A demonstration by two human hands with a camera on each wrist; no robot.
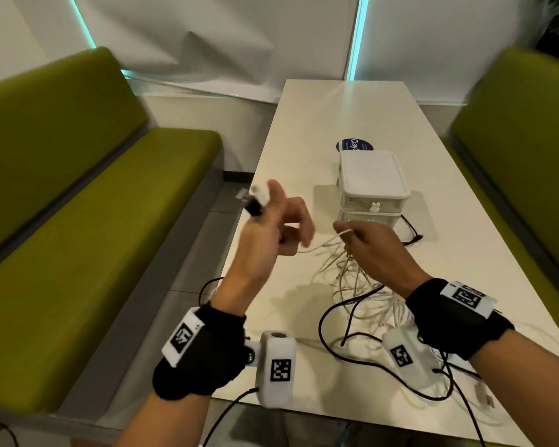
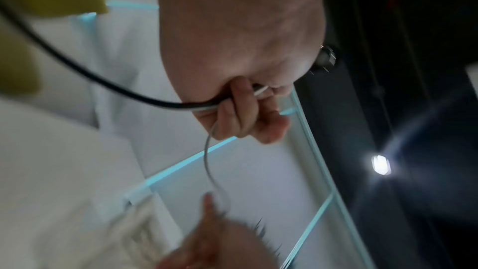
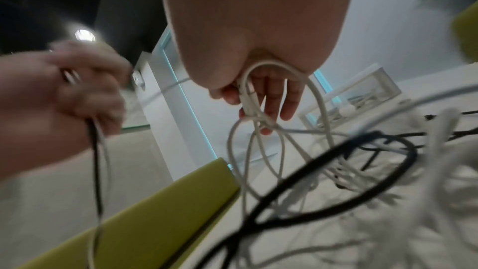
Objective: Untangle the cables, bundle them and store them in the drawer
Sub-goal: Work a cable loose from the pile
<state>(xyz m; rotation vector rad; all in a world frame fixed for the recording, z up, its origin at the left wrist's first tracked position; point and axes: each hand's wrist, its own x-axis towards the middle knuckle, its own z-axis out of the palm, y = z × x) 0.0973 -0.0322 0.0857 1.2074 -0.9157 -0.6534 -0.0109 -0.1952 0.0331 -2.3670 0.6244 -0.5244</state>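
Note:
My left hand [image 1: 279, 221] is raised over the table's left edge. Its curled fingers [image 2: 240, 109] grip a black cable [image 2: 77, 64] and a thin white cable [image 2: 207, 161], and a white and black plug [image 1: 258, 200] sticks up from them. That white cable runs across to my right hand [image 1: 355, 235], which holds several loops of white cable [image 3: 258, 97] hanging from its fingers. The loops drop into a tangle of white cables [image 1: 352, 285] on the table, crossed by another black cable [image 1: 326, 321]. The small white two-drawer box [image 1: 373, 188] stands just beyond my hands, both drawers closed.
The white table [image 1: 352, 111] is long and narrow, with green benches [image 1: 94, 188] on both sides. A blue round sticker [image 1: 352, 145] lies behind the box. More black cable ends [image 1: 412, 237] lie to the right of the box. Both wrist views are blurred.

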